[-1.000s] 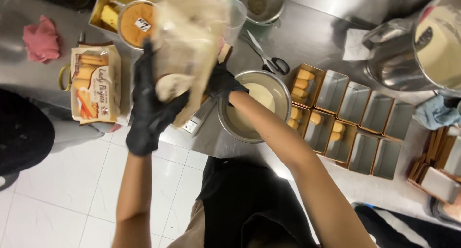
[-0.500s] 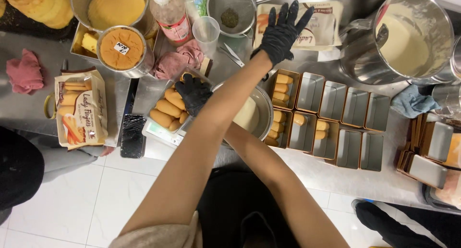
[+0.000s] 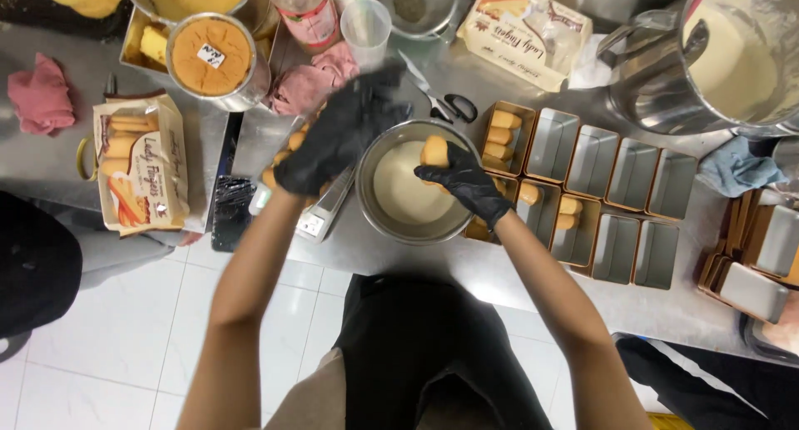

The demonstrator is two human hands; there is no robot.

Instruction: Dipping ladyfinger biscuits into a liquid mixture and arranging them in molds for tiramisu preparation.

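Both hands wear thin black disposable gloves that fit snugly and end at the wrist. The glove on the left hand (image 3: 333,143) looks matte and slightly blurred, with soft creases across the back. The glove on the right hand (image 3: 464,180) shows fine wrinkles over the knuckles and a slightly bunched cuff at the wrist. Above the gloves both forearms are bare up to the elbows, with no sleeves, watch or bands showing. Near the bottom edge, the torso is covered by a black apron or garment, with a strip of beige clothing showing on its left side.
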